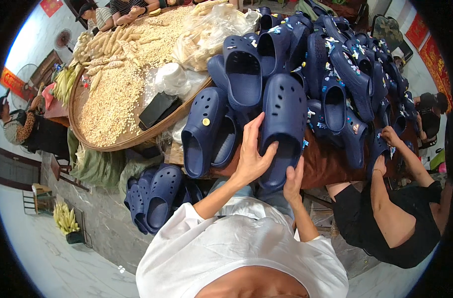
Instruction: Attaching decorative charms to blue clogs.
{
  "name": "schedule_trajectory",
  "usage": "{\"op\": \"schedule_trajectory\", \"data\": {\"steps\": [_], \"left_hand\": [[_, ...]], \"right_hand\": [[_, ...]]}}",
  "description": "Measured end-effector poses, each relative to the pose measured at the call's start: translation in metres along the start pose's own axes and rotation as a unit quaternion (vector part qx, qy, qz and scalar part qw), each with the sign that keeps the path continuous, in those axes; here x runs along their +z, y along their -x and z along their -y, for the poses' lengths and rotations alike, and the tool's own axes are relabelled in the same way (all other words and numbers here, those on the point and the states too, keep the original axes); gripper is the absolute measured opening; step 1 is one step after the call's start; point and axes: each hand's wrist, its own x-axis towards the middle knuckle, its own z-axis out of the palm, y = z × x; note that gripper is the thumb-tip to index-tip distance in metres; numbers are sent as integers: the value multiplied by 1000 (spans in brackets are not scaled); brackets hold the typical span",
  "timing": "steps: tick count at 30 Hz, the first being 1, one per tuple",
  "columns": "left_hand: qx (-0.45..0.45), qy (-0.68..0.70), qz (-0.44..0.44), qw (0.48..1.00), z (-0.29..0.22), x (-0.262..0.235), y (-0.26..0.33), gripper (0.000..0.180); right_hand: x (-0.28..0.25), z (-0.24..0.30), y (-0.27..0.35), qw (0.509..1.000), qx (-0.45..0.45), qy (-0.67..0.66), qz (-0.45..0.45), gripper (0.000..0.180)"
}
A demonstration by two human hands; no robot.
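Observation:
A dark blue clog (284, 102), toe pointing away from me, is held between my two hands over the near edge of the heap. Its upper has vent holes and shows no charms. My left hand (253, 158) grips its left side, the thumb at the foot opening and the fingers along the outside. On the right of the heel, my right hand (293, 183) holds on, thumb up and fingers partly hidden behind. Just left of my left hand lies another blue clog (203, 130) with a round yellow charm.
Many blue clogs (348, 74), several with charms, cover the table to the right, where a co-worker's hands (385, 149) handle one. A round woven tray (122, 145) of corn kernels stands left, bearing a black box (159, 109). More clogs (162, 191) are lower left. People sit beyond.

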Motion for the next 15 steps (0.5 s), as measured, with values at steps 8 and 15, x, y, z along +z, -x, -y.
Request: {"op": "schedule_trajectory", "data": {"steps": [8,15], "left_hand": [[54,-53,-139,987,-8,-52,-16,61],[-56,-7,-162,985,20,-118,-37,53]], "right_hand": [[50,45,-68,985,-56,-81,143,69],[64,53,-80,979,-99,39,173,32]]}}
